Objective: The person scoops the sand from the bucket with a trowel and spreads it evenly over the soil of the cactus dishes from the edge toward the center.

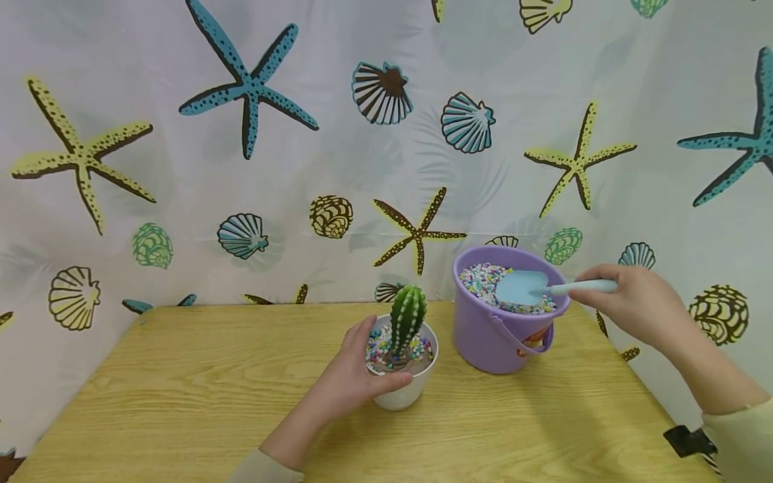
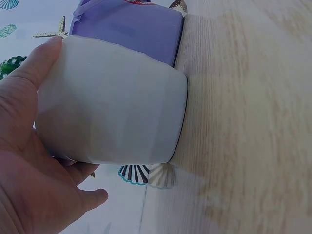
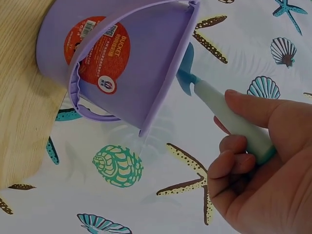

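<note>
A white flowerpot [image 1: 400,400] stands on the table, with a ribbed green cactus [image 1: 408,318] upright in brown soil partly covered by colored pebbles [image 1: 380,347]. My left hand [image 1: 350,372] grips the pot from its left side, thumb along the near wall; the left wrist view shows the smooth pot wall [image 2: 112,102] close up. Over to the right, my right hand [image 1: 640,305] holds a light blue toy shovel [image 1: 522,287] by its pale handle [image 3: 219,105]. The shovel's blade lies at the pebbles inside a purple bucket [image 1: 486,342], below its rim.
The bucket's handle [image 1: 513,335] hangs down at its front, over a red label [image 3: 97,53]. Behind the wooden table [image 1: 211,376] hangs a cloth [image 1: 338,168] printed with starfish and shells. A small black object [image 1: 688,441] is by the table's right edge.
</note>
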Motion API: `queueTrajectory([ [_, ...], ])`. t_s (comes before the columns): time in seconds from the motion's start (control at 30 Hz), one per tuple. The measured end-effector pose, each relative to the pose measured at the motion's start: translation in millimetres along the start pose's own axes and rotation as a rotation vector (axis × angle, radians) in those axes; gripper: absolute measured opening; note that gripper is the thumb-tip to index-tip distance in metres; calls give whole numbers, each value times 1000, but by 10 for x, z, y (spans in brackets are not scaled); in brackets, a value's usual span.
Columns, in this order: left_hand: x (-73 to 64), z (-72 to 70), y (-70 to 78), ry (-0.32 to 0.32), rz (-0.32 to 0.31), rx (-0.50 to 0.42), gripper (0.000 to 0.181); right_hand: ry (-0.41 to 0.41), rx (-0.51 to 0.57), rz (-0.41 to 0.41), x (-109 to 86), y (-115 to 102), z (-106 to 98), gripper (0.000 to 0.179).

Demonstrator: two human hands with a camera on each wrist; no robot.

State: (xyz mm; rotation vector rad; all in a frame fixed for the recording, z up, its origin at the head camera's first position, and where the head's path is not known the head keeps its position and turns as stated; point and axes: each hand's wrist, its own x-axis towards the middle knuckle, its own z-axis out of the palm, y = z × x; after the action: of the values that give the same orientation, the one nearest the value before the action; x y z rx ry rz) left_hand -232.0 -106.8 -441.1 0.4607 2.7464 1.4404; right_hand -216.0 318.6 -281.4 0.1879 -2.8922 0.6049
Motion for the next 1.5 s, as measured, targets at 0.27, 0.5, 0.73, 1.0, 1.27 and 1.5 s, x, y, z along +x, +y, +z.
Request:
queueTrajectory([
  [0.27, -6, 0, 11, -2, -9, 2, 127, -79, -3, 25, 73, -9, -65, 54],
  [0.5, -4, 4, -6, -4, -11, 5, 127, -118, 3, 41, 104, -11, -93, 52],
  [0.73, -8, 5, -15, 1, -8, 8, 126, -141, -8, 50, 156, -63, -78, 55],
  [1.0, -11, 8, -7, 0, -10, -3, 127, -171, 24, 76, 215, -99, 33, 60],
  [1.27, -14, 13, 0, -3, -18, 3, 127, -182, 68, 86, 252, -123, 159, 64],
  [1.5, -23, 2, 12, 0, -13, 0, 126, -152, 43, 76, 257, -171, 213, 65],
])
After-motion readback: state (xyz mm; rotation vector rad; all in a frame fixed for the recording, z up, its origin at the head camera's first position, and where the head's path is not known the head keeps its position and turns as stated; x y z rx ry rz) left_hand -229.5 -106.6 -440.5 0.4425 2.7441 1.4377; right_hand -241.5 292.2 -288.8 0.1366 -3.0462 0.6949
